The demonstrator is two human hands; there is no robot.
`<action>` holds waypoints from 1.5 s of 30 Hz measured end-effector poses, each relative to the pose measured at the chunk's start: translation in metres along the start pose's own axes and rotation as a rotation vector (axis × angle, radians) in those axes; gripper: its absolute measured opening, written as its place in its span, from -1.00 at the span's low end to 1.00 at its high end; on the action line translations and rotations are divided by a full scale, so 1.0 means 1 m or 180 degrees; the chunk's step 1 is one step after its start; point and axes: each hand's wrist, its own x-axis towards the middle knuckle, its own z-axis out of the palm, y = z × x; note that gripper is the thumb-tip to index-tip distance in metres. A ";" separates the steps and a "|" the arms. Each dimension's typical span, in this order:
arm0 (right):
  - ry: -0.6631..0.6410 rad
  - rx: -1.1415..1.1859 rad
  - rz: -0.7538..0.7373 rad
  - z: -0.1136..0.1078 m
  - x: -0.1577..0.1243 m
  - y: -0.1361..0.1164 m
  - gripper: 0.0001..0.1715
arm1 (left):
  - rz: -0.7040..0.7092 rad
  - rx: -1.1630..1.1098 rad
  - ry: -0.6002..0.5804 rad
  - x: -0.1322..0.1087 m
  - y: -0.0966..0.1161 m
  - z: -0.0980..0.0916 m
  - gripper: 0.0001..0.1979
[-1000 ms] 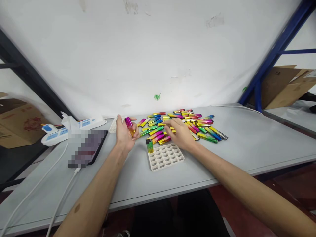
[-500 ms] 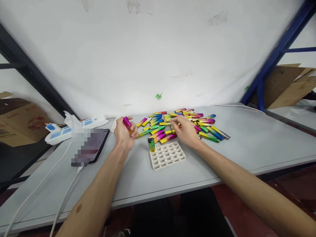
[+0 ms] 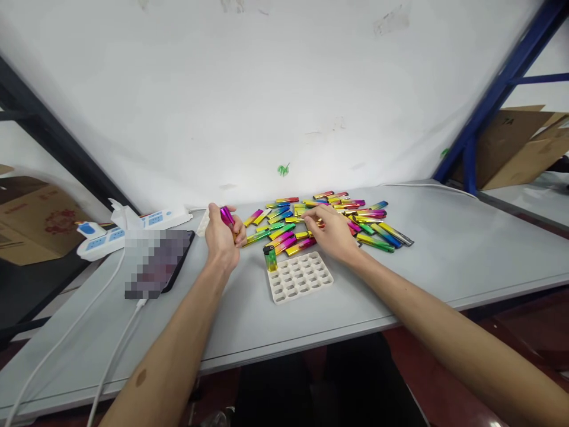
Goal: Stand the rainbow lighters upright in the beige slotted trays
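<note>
My left hand (image 3: pixel 223 240) is closed around a shiny purple lighter (image 3: pixel 227 216), whose lower part is hidden by the fingers. Over the heap of metallic multicoloured lighters (image 3: pixel 284 240), my right hand (image 3: pixel 331 234) has its thumb and fingertips brought together; what lies between them cannot be made out. In front of the heap lies a white tray (image 3: pixel 303 277) with rows of slots. One green-and-yellow lighter (image 3: pixel 270 259) with a black top stands upright in its far left corner slot.
A second white tray (image 3: pixel 203 225) is partly hidden behind my left hand. On the left are a phone (image 3: pixel 162 264) with a charging cable (image 3: pixel 118 350) and a white power strip (image 3: pixel 115 237). A wall (image 3: pixel 284 107) backs the table; cardboard boxes (image 3: pixel 520 148) flank it.
The view has shifted slightly. My left hand has turned a little, still around the purple lighter. My right hand stays at the heap, and the lighter in the tray has not moved.
</note>
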 end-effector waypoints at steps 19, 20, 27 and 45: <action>0.0028 0.0054 -0.0113 -0.003 0.001 -0.006 -0.83 | 0.1687 0.3023 -0.1786 -0.038 0.026 0.012 -0.75; 0.0029 0.0065 -0.0107 -0.003 0.001 -0.006 -0.83 | 0.1706 0.3145 -0.1807 -0.039 0.025 0.012 -0.74; -0.0233 -0.0059 -0.0113 -0.002 0.001 -0.005 -0.82 | 0.1829 0.3711 -0.2323 -0.044 0.018 0.016 -0.81; -0.1241 -0.0714 -0.0600 -0.006 -0.004 0.008 -0.84 | 0.1446 0.3457 -0.2413 -0.039 0.015 0.012 -0.86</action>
